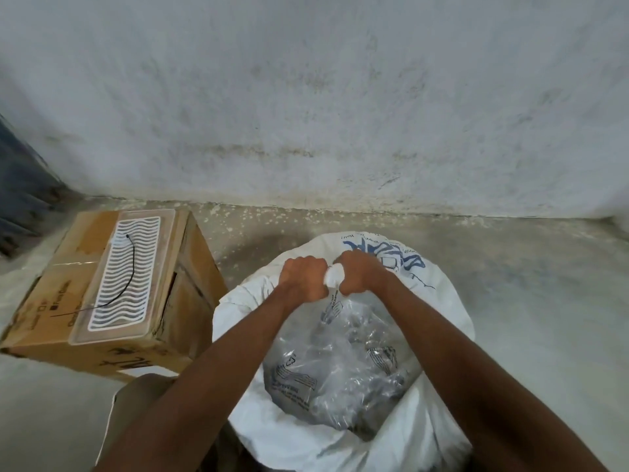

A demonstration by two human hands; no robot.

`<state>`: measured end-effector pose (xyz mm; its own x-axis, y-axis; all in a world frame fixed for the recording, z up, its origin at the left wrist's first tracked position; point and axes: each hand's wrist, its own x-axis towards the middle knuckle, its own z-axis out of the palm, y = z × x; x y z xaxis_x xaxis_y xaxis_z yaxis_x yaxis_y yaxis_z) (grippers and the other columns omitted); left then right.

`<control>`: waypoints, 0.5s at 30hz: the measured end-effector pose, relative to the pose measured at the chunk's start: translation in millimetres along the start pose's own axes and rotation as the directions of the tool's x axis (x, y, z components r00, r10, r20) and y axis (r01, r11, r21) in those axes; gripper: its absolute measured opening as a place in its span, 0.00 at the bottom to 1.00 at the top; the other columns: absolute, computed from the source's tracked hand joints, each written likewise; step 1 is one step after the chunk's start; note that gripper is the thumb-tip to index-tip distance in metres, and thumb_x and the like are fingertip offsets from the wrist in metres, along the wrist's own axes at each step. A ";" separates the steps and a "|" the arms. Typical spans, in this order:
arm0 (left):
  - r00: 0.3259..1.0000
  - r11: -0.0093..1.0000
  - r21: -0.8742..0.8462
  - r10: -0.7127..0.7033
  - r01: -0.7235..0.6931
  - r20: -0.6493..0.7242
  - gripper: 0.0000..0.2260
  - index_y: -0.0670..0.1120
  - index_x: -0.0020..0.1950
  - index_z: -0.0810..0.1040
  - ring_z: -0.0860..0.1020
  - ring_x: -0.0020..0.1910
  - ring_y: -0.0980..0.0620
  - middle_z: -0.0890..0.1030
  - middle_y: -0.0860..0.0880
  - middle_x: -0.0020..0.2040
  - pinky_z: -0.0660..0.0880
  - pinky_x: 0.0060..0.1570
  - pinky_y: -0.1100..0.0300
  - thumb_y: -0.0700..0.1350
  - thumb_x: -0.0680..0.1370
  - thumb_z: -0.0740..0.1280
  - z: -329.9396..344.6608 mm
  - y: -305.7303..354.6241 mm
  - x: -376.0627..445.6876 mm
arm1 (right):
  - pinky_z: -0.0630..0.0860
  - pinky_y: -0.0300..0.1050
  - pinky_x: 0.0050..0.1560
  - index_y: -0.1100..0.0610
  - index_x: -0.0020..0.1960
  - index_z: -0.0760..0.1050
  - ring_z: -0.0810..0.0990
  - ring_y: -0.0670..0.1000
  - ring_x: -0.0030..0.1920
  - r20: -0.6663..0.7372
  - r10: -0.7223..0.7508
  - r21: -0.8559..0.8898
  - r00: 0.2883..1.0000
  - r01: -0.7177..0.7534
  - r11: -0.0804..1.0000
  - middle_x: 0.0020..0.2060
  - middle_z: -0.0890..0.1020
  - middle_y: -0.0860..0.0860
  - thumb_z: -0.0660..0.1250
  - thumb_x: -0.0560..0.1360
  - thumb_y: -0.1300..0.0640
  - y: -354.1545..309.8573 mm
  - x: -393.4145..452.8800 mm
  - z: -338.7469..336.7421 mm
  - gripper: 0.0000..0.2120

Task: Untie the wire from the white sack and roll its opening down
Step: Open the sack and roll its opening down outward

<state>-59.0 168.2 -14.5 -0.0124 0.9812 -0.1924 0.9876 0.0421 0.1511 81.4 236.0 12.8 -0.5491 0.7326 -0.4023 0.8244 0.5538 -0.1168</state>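
both hands [303, 277] | fingers [354, 287] curled, apparently gripping white sack [401, 434] rim

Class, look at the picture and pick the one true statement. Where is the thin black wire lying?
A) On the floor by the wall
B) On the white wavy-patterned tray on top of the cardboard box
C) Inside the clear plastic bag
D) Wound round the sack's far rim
B: the black wire lies loose across the white tray on the cardboard box, apart from the white sack.
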 end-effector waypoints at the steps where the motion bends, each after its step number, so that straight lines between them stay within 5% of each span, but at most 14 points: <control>1: 0.998 0.999 -0.035 -0.031 0.033 0.051 0.20 0.49 0.63 0.77 0.81 0.57 0.44 0.82 0.48 0.58 0.75 0.54 0.53 0.56 0.74 0.69 -2.8 -5.4 4.9 | 0.76 0.50 0.53 0.52 0.61 0.75 0.80 0.55 0.58 -0.108 -0.032 -0.078 0.994 0.024 0.997 0.55 0.81 0.50 0.77 0.62 0.51 3.7 -3.5 6.4 0.28; 4: 0.961 0.982 -0.156 -0.059 0.103 0.269 0.17 0.43 0.57 0.80 0.81 0.53 0.43 0.83 0.43 0.58 0.78 0.53 0.52 0.48 0.71 0.71 -18.6 -20.2 21.1 | 0.67 0.63 0.65 0.53 0.74 0.62 0.72 0.59 0.67 -0.292 0.068 -0.357 0.954 -0.175 0.918 0.68 0.71 0.53 0.75 0.65 0.44 17.3 -19.4 26.1 0.42; 6: 0.938 0.985 -0.156 -0.015 0.073 0.346 0.13 0.44 0.50 0.81 0.81 0.46 0.45 0.84 0.42 0.55 0.78 0.45 0.55 0.46 0.68 0.75 -26.6 -20.3 30.1 | 0.71 0.59 0.62 0.55 0.77 0.58 0.76 0.58 0.64 -0.314 0.174 -0.316 0.933 -0.276 0.908 0.67 0.74 0.55 0.73 0.71 0.47 28.9 -24.1 37.3 0.41; 8: 0.938 0.999 -0.033 0.004 0.008 0.348 0.23 0.45 0.59 0.77 0.80 0.53 0.44 0.81 0.44 0.60 0.76 0.49 0.54 0.52 0.68 0.77 -24.2 -9.0 33.0 | 0.74 0.50 0.54 0.55 0.73 0.64 0.80 0.55 0.56 -0.285 0.219 -0.244 0.933 -0.291 0.925 0.59 0.79 0.54 0.71 0.74 0.50 38.3 -22.3 40.1 0.32; 12: 0.993 0.956 0.275 0.084 -0.102 0.079 0.42 0.43 0.77 0.61 0.71 0.66 0.37 0.66 0.39 0.71 0.72 0.60 0.45 0.54 0.69 0.76 -10.6 25.2 21.2 | 0.79 0.52 0.52 0.58 0.64 0.71 0.82 0.57 0.56 -0.187 0.233 -0.014 0.954 -0.240 0.971 0.56 0.80 0.56 0.72 0.72 0.50 47.0 -17.6 21.5 0.24; 15: 0.978 0.970 0.174 0.189 -0.171 -0.088 0.35 0.44 0.75 0.63 0.75 0.61 0.40 0.71 0.42 0.66 0.75 0.54 0.47 0.51 0.71 0.73 4.7 39.1 28.0 | 0.79 0.51 0.54 0.62 0.63 0.72 0.81 0.59 0.57 -0.001 0.212 0.147 0.977 -0.209 0.967 0.58 0.80 0.58 0.72 0.71 0.55 54.3 -12.7 2.4 0.24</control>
<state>-20.0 196.4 -18.6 0.1603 0.9843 -0.0738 0.9871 -0.1600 0.0104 133.5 255.9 9.4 -0.3622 0.8334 -0.4174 0.9321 0.3237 -0.1625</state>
